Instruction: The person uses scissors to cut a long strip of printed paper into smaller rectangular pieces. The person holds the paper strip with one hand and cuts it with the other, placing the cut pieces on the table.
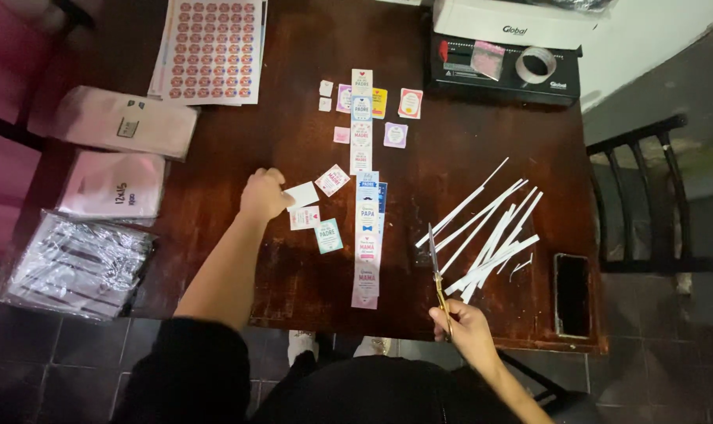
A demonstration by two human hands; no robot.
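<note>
The dark wooden surface (466,157) carries everything. At its far right corner sits a black machine (504,69) with a roll of clear tape (536,64) on top; at the far left lies a sheet of round stickers (212,50), with pale bags (125,122) and a clear wrapped pack (74,265) hanging off the left edge. Down the middle runs a long column of printed label strips (364,196), and to its right a loose heap of white paper offcuts (490,232) lies beside a dark phone (572,292).

The left hand (264,195) is closed on a small white card (301,194), pinching its left edge, just beside a few cut labels (321,224) lying near the strips. The right hand (466,326), at the near edge, is clamped around the handles of the scissors (437,275), whose blades point away and look shut.

To do this step well, I judge that the card should go down flat among the cut labels, square with them and clear of the strips, so that pieces do not get mixed. The scissors are best kept pointed away and closed while the other hand works, and the offcuts kept in their own heap to the right.
</note>
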